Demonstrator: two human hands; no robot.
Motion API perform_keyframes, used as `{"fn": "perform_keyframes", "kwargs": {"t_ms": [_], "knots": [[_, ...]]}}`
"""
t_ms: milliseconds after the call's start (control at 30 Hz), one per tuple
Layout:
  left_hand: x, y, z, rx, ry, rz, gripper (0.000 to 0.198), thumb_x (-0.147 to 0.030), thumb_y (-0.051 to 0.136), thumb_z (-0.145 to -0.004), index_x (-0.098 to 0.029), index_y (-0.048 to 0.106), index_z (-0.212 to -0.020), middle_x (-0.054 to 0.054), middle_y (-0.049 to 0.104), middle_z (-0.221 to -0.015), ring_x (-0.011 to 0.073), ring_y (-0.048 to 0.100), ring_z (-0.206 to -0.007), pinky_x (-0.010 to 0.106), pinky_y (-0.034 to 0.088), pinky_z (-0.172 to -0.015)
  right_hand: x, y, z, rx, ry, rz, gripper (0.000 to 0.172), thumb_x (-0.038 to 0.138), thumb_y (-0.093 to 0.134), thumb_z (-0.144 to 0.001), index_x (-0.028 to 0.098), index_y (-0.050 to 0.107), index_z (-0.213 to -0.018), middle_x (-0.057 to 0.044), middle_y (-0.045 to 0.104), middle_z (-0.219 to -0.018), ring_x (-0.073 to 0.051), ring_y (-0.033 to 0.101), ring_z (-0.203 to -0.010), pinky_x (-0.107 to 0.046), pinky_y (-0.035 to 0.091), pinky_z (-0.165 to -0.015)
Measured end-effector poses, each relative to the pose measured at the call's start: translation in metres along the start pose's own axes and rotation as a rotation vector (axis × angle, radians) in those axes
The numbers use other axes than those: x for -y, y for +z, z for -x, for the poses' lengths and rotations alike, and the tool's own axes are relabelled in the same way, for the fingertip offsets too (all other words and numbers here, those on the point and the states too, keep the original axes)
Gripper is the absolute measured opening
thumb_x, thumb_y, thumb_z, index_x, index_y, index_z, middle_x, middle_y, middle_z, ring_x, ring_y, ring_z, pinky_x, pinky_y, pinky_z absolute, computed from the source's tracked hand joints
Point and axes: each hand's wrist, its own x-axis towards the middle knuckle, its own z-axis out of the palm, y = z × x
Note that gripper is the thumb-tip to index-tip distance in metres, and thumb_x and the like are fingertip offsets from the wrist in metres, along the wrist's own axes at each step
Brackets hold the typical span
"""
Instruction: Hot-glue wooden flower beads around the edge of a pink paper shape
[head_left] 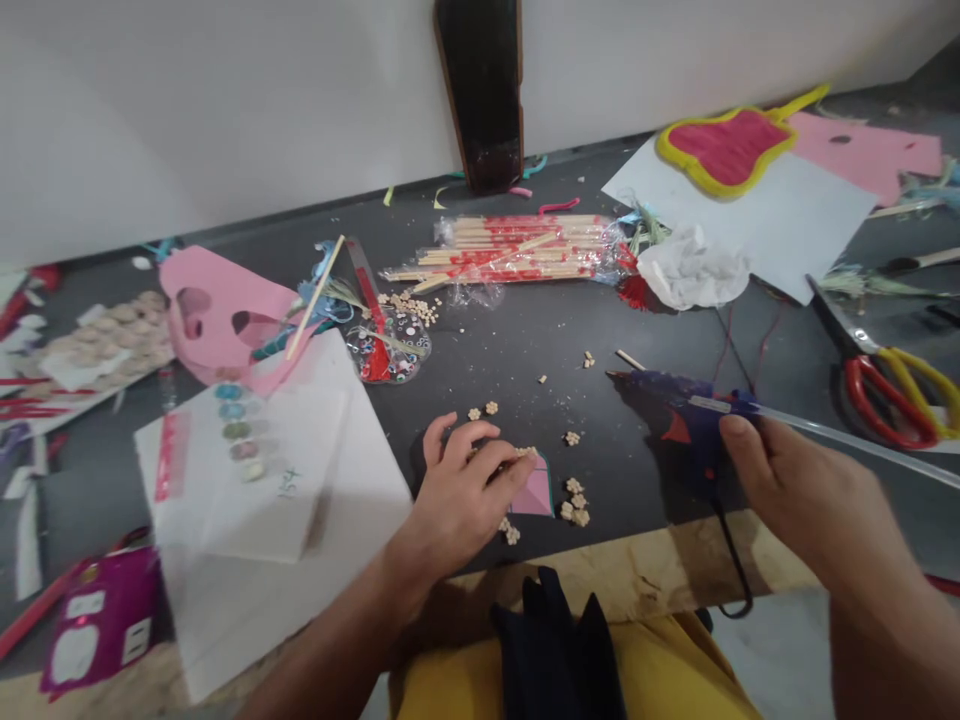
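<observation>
Glue gun (701,430) gripped in right hand (817,490), fingers wrapped snug. Left hand (465,490) half-curled over pink card (535,492); can't tell if anything's pinched. Wooden flowers (579,501) scattered around left fingertips. Handwriting (288,484) scribbled on paper (255,520) left of those fingers, can't be made out tbh.

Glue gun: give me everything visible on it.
The glue gun has a dark blue, plastic-looking body, a reddish part low on its front and a dark nozzle pointing left. A clear glue stick extends rearward; a black cord droops below. The right hand grips its rear; whether it touches the tabletop is unclear.
</observation>
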Motion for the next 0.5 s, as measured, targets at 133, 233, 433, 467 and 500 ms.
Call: {"fn": "perform_keyframes", "kwargs": {"t_ms": [133,233,433,467,500], "knots": [[0.0,-0.001,-0.001,0.007,0.002,0.009,0.023,-0.012,0.061,-0.082,-0.028,0.067,-0.098,-0.001,0.068,-0.087,0.0223,0.047,-0.102,0.05,0.024,-0.102,0.013,-0.005,0.006,-0.211,-0.151,0.146,0.038,0.052,0.043,-0.09,0.024,0.056,-0.068,-0.001,0.053,-0.051,-0.014,0.044,-0.038,-0.027,0.025,-0.038],[0.0,-0.002,-0.001,0.011,-0.001,0.022,0.021,-0.015,0.06,-0.085,-0.027,0.067,-0.1,-0.001,0.068,-0.087,0.0226,0.047,-0.102,0.05,0.025,-0.101,0.04,0.012,0.012,-0.216,-0.465,-0.086,0.024,0.036,0.044,-0.094,0.021,0.061,-0.101,-0.006,0.07,-0.088,-0.017,0.066,-0.073,-0.027,0.049,-0.06],[0.001,-0.001,0.001,0.025,0.001,0.029,0.022,-0.017,0.06,-0.086,-0.028,0.066,-0.105,0.0,0.068,-0.09,0.0231,0.047,-0.103,0.052,0.024,-0.103,0.077,0.047,0.007,-0.054,-0.563,-0.172,0.02,0.028,0.048,-0.093,0.019,0.062,-0.105,-0.005,0.069,-0.096,-0.016,0.067,-0.08,-0.027,0.051,-0.068],[0.0,0.0,0.001,0.019,0.0,0.028,0.022,-0.017,0.059,-0.087,-0.028,0.066,-0.104,0.0,0.068,-0.09,0.0231,0.047,-0.103,0.052,0.023,-0.103,0.079,0.049,0.006,-0.045,-0.56,-0.17,0.019,0.027,0.049,-0.093,0.02,0.064,-0.101,-0.005,0.069,-0.094,-0.016,0.066,-0.078,-0.027,0.05,-0.067],[0.0,0.0,0.002,0.013,-0.001,0.027,0.021,-0.017,0.059,-0.087,-0.028,0.067,-0.104,0.0,0.068,-0.09,0.0231,0.047,-0.103,0.051,0.023,-0.103,0.08,0.049,0.005,-0.045,-0.567,-0.171,0.018,0.027,0.049,-0.093,0.02,0.065,-0.098,-0.004,0.069,-0.092,-0.016,0.066,-0.077,-0.027,0.05,-0.066]]}}
